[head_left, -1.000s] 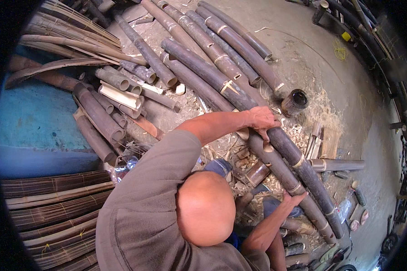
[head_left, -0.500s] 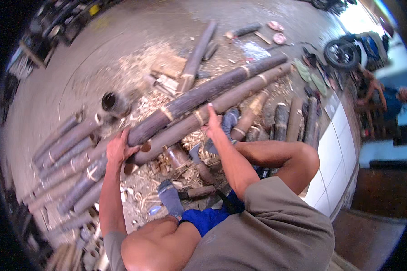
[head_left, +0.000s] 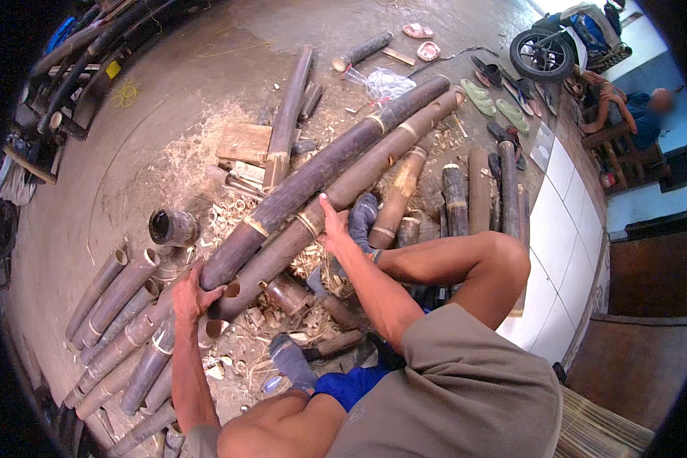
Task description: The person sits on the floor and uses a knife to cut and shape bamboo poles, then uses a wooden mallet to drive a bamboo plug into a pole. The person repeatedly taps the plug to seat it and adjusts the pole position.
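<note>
Head view: the person's left grip point(head_left: 193, 294) is clasped around the dark pole point(head_left: 317, 169) at its near left stretch, fingers along the far side and thumb reaching across the near side. The right grip point(head_left: 336, 227) holds the brown pole point(head_left: 362, 179) farther along to the right, thumb on top; the fingers underneath are hidden. Both poles lie side by side, slanting from near left to far right in front of the person, with pale rings at the joints. The brown pole shows a cut opening just beside the left thumb.

To the left, several more poles point(head_left: 116, 304) lie roughly parallel, and a short, wide dark tube point(head_left: 174, 227) with an open mouth is near them. Pale shavings point(head_left: 229, 216) are scattered on the floor beyond the held poles, near a wooden block point(head_left: 244, 143). Farther off are a clear plastic bag point(head_left: 391, 82) and green sandals point(head_left: 476, 98). At the far right stands a motorcycle point(head_left: 543, 55), with another person point(head_left: 643, 114) seated near it. White tiles point(head_left: 561, 210) run along the right.
</note>
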Demonstrator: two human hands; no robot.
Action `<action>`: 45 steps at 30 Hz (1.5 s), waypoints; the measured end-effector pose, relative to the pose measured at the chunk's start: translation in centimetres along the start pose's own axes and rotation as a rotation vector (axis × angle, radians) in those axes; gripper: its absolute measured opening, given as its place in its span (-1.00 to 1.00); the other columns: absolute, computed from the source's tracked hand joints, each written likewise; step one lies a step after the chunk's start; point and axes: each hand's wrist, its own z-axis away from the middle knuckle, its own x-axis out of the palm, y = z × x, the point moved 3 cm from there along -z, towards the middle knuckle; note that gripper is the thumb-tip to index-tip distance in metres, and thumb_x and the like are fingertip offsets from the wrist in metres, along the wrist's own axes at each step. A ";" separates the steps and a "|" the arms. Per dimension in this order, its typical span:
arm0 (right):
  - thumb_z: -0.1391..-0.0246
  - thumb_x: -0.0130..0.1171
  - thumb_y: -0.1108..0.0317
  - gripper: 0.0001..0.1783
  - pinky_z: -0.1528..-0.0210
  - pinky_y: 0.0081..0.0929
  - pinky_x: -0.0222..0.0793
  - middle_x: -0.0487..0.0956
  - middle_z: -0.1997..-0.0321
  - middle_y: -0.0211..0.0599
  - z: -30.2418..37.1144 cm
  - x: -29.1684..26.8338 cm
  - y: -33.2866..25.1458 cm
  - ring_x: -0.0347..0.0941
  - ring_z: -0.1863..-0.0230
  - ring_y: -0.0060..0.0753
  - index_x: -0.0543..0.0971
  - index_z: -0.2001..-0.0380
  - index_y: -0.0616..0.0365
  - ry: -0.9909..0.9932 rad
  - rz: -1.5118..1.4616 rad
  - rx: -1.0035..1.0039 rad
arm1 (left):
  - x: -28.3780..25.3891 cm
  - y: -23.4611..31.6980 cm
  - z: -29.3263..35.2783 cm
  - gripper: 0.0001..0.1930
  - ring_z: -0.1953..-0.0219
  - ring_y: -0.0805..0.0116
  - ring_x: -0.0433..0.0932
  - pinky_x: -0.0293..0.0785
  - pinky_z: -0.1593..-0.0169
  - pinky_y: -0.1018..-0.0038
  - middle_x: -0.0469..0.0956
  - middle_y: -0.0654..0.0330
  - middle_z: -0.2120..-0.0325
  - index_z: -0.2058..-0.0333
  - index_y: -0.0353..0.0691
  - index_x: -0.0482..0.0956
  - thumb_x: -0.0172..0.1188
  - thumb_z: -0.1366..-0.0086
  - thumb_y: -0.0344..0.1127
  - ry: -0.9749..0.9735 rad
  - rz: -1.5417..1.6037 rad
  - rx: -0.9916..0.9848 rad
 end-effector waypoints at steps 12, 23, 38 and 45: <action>-0.06 0.44 -0.20 0.22 -0.20 0.19 0.45 0.24 -0.47 -0.09 2.0 2.0 -0.5 0.36 -0.33 -0.03 -0.05 -0.49 0.16 0.000 -0.002 -0.002 | -0.3 -1.1 1.0 -0.09 0.04 -0.13 0.66 0.57 -0.04 0.08 0.66 -0.08 0.05 -0.20 -0.08 0.51 0.59 0.16 0.10 0.009 -0.008 -0.055; -0.05 0.37 -0.34 0.26 -0.15 0.28 0.47 0.22 -0.44 0.01 1.1 0.6 -0.9 0.36 -0.33 0.07 -0.19 -0.46 0.03 0.127 0.083 -0.006 | -0.4 0.3 0.1 -0.07 0.06 -0.17 0.65 0.56 -0.04 0.06 0.66 -0.12 0.08 -0.24 -0.05 0.48 0.54 0.12 0.21 -0.036 -0.071 -0.052; 0.01 0.46 -0.25 0.22 -0.21 0.46 0.30 0.20 -0.48 -0.14 -3.5 0.2 -0.4 0.33 -0.33 0.11 -0.07 -0.48 -0.05 0.295 0.022 -0.066 | 0.4 -0.8 0.5 -0.07 0.08 -0.16 0.66 0.56 0.01 0.04 0.67 -0.13 0.11 -0.24 -0.05 0.46 0.51 0.09 0.24 0.001 -0.081 -0.017; 0.10 0.43 -0.40 0.31 -0.31 0.52 0.10 0.14 -0.52 -0.06 2.3 2.5 -1.1 0.19 -0.39 0.26 -0.02 -0.50 -0.03 0.144 0.035 0.064 | 0.3 -1.7 1.0 -0.12 0.15 -0.17 0.67 0.56 0.06 0.02 0.68 -0.14 0.25 -0.17 -0.11 0.51 0.33 -0.03 0.43 -0.009 -0.039 -0.043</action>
